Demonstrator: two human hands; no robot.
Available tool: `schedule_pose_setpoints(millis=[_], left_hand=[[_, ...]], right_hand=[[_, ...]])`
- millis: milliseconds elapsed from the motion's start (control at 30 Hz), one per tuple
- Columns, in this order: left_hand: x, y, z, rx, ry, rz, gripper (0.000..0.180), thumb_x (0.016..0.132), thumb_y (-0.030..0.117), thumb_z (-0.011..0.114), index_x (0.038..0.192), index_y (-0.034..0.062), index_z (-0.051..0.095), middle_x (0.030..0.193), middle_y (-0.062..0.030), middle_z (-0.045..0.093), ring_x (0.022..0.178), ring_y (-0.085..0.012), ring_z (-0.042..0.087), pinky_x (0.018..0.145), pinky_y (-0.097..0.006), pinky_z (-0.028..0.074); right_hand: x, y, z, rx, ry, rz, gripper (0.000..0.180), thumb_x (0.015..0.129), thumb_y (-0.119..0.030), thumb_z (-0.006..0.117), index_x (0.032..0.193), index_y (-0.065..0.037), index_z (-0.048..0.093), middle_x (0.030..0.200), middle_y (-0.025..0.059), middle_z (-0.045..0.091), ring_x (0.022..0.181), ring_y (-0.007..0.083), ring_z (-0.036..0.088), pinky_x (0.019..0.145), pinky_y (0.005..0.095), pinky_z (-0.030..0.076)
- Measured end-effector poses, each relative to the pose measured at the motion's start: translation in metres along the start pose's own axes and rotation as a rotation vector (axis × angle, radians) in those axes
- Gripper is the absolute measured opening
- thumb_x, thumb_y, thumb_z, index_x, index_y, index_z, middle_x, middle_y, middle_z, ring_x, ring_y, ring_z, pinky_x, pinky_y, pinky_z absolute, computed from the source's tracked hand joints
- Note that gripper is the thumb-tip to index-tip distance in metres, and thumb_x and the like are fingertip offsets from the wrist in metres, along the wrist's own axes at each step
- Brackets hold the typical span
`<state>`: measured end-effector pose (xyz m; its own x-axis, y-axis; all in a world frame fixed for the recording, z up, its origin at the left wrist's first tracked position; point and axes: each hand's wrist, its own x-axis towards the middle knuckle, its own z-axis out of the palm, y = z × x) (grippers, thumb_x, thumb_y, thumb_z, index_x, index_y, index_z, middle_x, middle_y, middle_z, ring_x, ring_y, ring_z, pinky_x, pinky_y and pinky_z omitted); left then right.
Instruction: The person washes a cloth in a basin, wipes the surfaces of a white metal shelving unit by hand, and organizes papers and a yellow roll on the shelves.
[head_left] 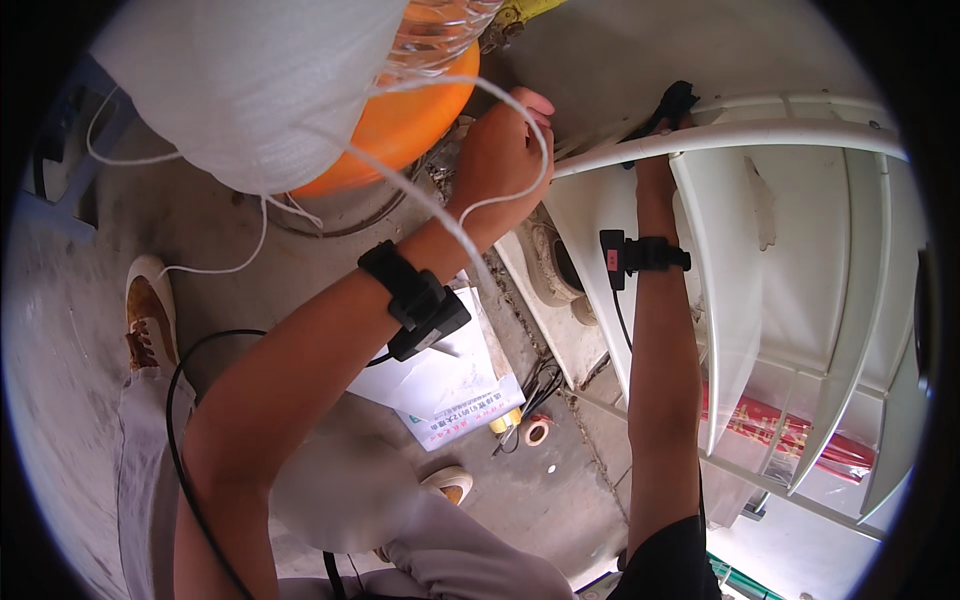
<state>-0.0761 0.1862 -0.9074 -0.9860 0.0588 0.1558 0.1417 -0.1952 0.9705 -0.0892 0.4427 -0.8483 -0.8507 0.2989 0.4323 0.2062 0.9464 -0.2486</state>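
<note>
My left hand (505, 150) is closed in front of the orange tub (410, 130), its fingers curled inward beside the end of a white curved rail (740, 135). What those fingers hold, if anything, is hidden. A thin white cord (548, 150) loops across this hand and wrist. Farther right, my right hand (655, 150) reaches in at the far edge of a white shelf unit (735, 270), partly covered by the rail. It is closed on a dark crumpled cloth (680, 98), which sticks up past the rail. Both wrists carry black strapped devices.
A large white wrapped bundle (250, 90) fills the upper left, close to me. Papers (440, 370), a tape roll (537, 430) and black cables (543, 385) lie on the floor. Red packages (790, 435) show beneath the shelf panels. A shoe (150, 310) stands at left.
</note>
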Motion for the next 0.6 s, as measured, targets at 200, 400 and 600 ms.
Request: schedule_pose_setpoints(millis=[200, 400, 600], left_hand=[[0.048, -0.001, 0.029, 0.022, -0.104, 0.024, 0.028, 0.107, 0.009, 0.057, 0.131, 0.0018, 0.07, 0.121, -0.0131, 0.08, 0.111, -0.0259, 0.075, 0.099, -0.036, 0.056], [0.115, -0.02, 0.058, 0.084, -0.198, 0.292, 0.04, 0.1, 0.013, 0.061, 0.136, 0.0106, 0.077, 0.125, -0.0191, 0.079, 0.12, -0.0415, 0.073, 0.105, -0.045, 0.057], [0.136, -0.019, 0.082, 0.423, -0.666, 0.337, 0.04, 0.099, 0.007, 0.073, 0.138, 0.0104, 0.076, 0.133, -0.0181, 0.079, 0.122, -0.0358, 0.076, 0.101, -0.043, 0.059]], right_hand=[[0.029, 0.046, 0.011, 0.149, -0.035, -0.381, 0.043, 0.113, -0.014, 0.053, 0.154, -0.003, 0.06, 0.122, 0.0188, 0.072, 0.113, 0.0262, 0.069, 0.106, 0.0398, 0.052], [0.025, 0.032, 0.0, 0.272, -0.193, -0.166, 0.039, 0.114, -0.022, 0.057, 0.15, -0.008, 0.065, 0.121, 0.0117, 0.073, 0.109, 0.0202, 0.066, 0.104, 0.0363, 0.051], [0.006, 0.045, 0.02, 0.382, -0.129, -0.214, 0.039, 0.113, -0.02, 0.059, 0.149, -0.007, 0.066, 0.122, 0.0127, 0.074, 0.109, 0.0221, 0.067, 0.104, 0.0372, 0.052]])
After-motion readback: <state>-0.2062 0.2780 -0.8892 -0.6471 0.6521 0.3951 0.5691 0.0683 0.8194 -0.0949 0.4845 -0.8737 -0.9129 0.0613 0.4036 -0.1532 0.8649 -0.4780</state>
